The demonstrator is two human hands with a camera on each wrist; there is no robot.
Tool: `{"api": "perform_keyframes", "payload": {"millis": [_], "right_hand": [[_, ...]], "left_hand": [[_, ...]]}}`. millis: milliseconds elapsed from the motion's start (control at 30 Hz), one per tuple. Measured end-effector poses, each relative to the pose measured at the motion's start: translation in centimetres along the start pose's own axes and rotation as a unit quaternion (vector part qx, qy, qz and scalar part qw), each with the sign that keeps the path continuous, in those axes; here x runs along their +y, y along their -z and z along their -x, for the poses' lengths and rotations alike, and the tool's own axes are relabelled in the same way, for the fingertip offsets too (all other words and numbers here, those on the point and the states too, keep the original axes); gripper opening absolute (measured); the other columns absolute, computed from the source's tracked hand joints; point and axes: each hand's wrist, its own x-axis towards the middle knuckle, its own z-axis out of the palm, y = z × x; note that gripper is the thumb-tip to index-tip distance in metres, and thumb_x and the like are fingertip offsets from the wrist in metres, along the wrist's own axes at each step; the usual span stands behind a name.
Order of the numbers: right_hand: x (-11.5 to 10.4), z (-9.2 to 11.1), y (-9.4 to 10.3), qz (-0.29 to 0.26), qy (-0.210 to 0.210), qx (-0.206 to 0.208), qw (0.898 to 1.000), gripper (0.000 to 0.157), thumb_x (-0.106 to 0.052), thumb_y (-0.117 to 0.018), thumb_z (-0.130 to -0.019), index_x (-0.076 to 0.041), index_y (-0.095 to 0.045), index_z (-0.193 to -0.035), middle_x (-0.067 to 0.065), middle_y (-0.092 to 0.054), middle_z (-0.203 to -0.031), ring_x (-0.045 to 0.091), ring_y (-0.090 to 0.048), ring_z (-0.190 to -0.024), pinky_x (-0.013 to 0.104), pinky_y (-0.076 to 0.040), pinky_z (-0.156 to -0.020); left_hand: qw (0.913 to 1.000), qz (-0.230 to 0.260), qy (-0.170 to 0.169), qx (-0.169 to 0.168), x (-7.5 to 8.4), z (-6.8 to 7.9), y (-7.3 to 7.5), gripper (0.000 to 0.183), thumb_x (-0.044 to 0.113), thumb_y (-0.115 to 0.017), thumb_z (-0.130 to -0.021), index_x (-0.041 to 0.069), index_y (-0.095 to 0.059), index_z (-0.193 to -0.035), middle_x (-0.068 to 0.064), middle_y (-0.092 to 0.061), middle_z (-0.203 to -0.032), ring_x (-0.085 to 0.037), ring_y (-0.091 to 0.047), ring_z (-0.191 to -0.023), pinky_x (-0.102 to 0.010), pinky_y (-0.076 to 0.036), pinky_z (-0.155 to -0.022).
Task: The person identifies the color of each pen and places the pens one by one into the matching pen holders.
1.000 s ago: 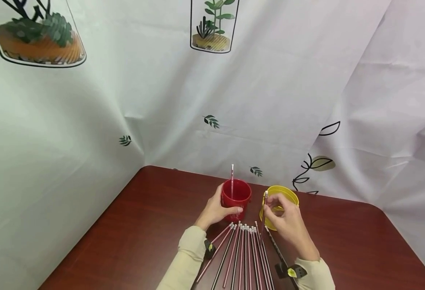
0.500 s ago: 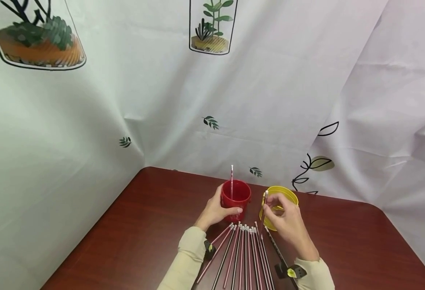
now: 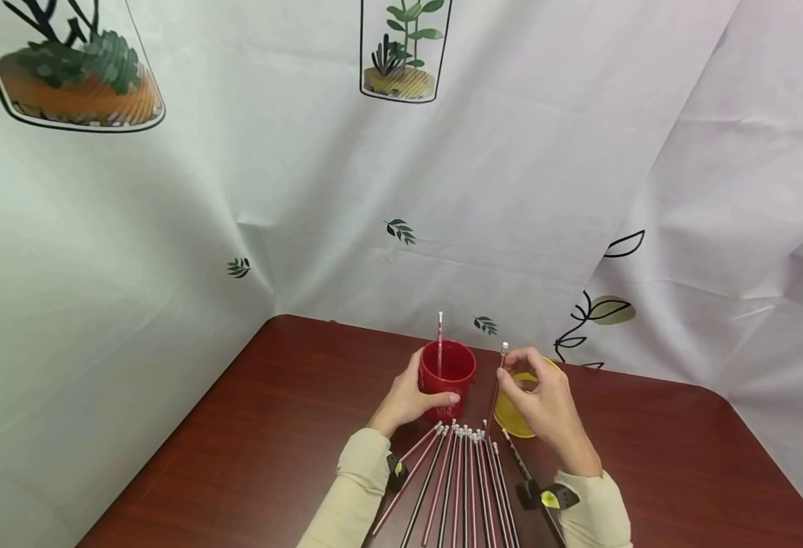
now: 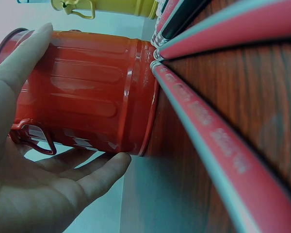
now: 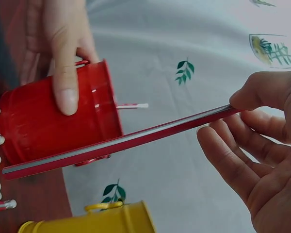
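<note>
Mostly beneath right grip [image 3: 543,396] slants its pinched pencil [image 5: 121,141] (left grip [image 3: 401,397] clasps red bucket [image 4: 87,87]).

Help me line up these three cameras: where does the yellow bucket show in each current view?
Head: yellow bucket low, right of center, partly behind the right hand.
Left wrist: yellow bucket at the top edge, left of center, cut off.
Right wrist: yellow bucket at the bottom edge, left of center, cut off.
Shared landmark: the red bucket, held by the left hand.
</note>
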Motion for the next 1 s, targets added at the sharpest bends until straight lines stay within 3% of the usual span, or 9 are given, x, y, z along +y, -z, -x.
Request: {"api": "perform_keyframes", "payload": {"millis": [433, 700, 1000], "right_hand": [[-0.9, -3.8, 0.3, -0.021, 0.020, -0.002, 1.000, 0.013, -0.006, -0.065, -0.083, -0.005, -0.058, -0.093, 0.004, -0.062, -0.087, 0.007, -0.060, -0.078, 0.019, -0.053, -0.063], [-5.4, -5.8, 0.7, -0.015, 0.027, 0.008, 0.999, 0.014, 0.003, -0.062, -0.083, 0.006, -0.056, -0.094, 0.014, -0.062, -0.087, 0.019, -0.059, -0.080, 0.015, -0.051, -0.065], [-6.3, -7.0, 0.3, -0.015, 0.057, 0.012, 0.998, 0.013, 0.003, -0.060, -0.083, 0.007, -0.055, -0.095, 0.015, -0.060, -0.086, 0.018, -0.059, -0.078, 0.013, -0.050, -0.066]], "left_hand": [[1.0000, 0.001, 0.005, -0.002, 0.1, 0.0, 0.0, 0.090, 0.038, -0.078, -0.069, 0.026, -0.026, -0.140, -0.001, -0.048, -0.131, -0.022, -0.046, -0.116, -0.039, -0.050, -0.085], [1.0000, 0.003, 0.007, -0.002, 0.2, 0.0, 0.1, 0.090, 0.038, -0.078, -0.069, 0.026, -0.026, -0.140, 0.000, -0.047, -0.131, -0.021, -0.046, -0.116, -0.039, -0.050, -0.085], [0.9999, 0.008, 0.008, -0.004, 0.3, 0.0, 0.2, 0.090, 0.037, -0.078, -0.069, 0.026, -0.025, -0.141, 0.001, -0.047, -0.132, -0.021, -0.045, -0.117, -0.039, -0.050, -0.086]]}}
